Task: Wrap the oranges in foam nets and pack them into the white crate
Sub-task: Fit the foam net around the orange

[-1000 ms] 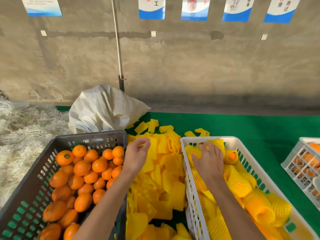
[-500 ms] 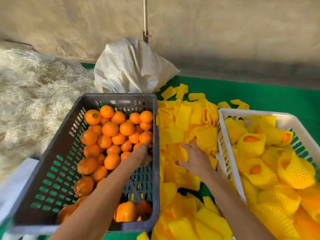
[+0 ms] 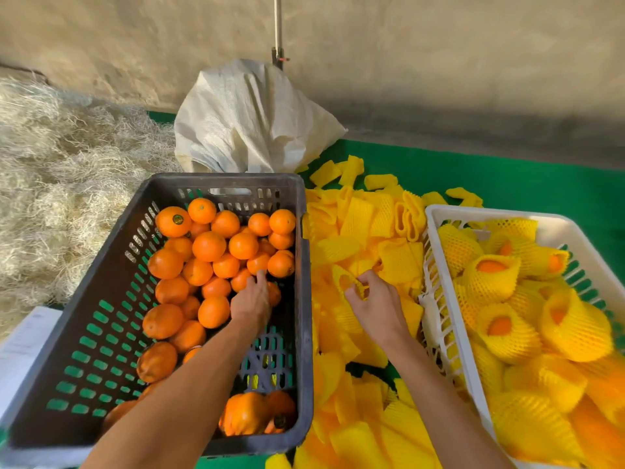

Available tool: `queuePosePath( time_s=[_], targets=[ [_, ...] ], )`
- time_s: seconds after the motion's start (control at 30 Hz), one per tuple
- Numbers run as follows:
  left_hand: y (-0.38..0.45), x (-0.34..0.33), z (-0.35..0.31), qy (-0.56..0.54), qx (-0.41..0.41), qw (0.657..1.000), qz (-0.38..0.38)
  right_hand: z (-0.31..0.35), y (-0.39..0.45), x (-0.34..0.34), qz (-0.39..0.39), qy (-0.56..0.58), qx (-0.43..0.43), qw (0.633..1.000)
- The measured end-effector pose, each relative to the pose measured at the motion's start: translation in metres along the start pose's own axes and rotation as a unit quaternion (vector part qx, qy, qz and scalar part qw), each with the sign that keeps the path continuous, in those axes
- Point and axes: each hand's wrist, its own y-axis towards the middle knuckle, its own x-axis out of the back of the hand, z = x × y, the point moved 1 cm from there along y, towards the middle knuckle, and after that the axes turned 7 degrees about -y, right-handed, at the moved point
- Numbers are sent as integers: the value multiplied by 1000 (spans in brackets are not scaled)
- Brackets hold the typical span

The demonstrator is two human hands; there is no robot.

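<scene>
Both hands had dropped to fresh work at once. The left hand (image 3: 252,304) had gone down into the dark crate (image 3: 101,282) and lay over an orange (image 3: 274,294) near that crate's right wall, fingers curled toward the fruit — whether they had actually closed on it could not be told. The right hand (image 3: 377,308) had left the white crate (image 3: 500,214) and was over the pile of loose foam nets (image 3: 358,228) between the two crates, its grip pinching the open rim of one foam net (image 3: 346,282) and lifting it clear of the heap.

A second earlier that right hand was pressing down among the wrapped oranges (image 3: 493,275) in the white crate, and the left was on the nets rather than the fruit. Half a second back the right hand lay flat on the pile; now it had a net raised.

That read as one cycle finished and the next begun: fruit and sleeve being fetched together, the wrap itself not yet started.
</scene>
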Motion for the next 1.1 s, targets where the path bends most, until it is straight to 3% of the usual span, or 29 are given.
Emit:
queuePosePath(
  time_s=[0.2, 0.3, 0.43, 0.53, 0.63, 0.73, 0.83, 0.97, 1.1],
  targets=[
    [-4, 4, -4, 18, -10, 999, 42, 20, -14, 14, -32, 61, 32, 997],
    [-7, 28, -14, -52, 21, 998, 23, 28, -19, 28, -3, 88, 37, 995],
    [-29, 69, -15, -203, 59, 976, -58, 46, -27, 43, 26, 36, 57, 997],
    [-66, 90, -19, -335, 3, 931, -142, 63, -34, 53, 12, -26, 64, 998],
    [-110, 105, -30, -494, -70, 846, -188, 80, -40, 64, -7, -76, 42, 996],
    [-140, 117, -47, -602, -115, 781, -121, 96, -45, 72, -21, -148, 37, 988],
    [-155, 125, -58, -674, -153, 720, 59, 105, -49, 78, -33, -226, 39, 973],
    [-165, 128, -58, -620, -218, 731, 182, 103, -52, 90, -18, -231, 72, 970],
    [-172, 140, -68, -583, -222, 756, 199, 102, -54, 101, 79, -119, 82, 986]
  ],
)
